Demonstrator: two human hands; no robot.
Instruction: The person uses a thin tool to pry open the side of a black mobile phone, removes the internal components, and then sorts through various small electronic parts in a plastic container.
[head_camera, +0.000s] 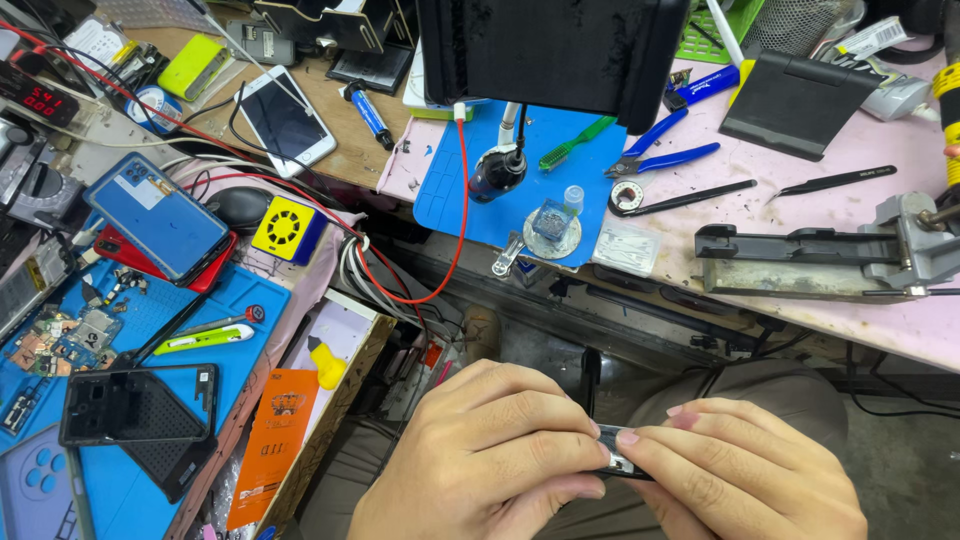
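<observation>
Both hands meet low in the picture, over the person's lap, not over the desk. The left hand (480, 455) is curled with its fingers bent down, and its grip is closed on a small flat black part with a shiny silver edge (620, 465). The right hand (745, 470) pinches the other end of the same part between thumb and fingertips. Two hands on it likely keep such a little thing steady and close to the eyes.

The pink desk (860, 230) in front carries the tools, all within easy reach. A blue rubber mat (440, 190) lies on it, and on the mat stands a dark round bottle (497, 170), with a green brush (575, 143) beside it. Blue-handled pliers (665, 150) and black tweezers (838, 178) lie on the desk, apart from each other. At the left, a blue phone (157, 217) rests on top of a red one (215, 265), and an empty black phone frame (137, 405) lies flat on another blue mat.
</observation>
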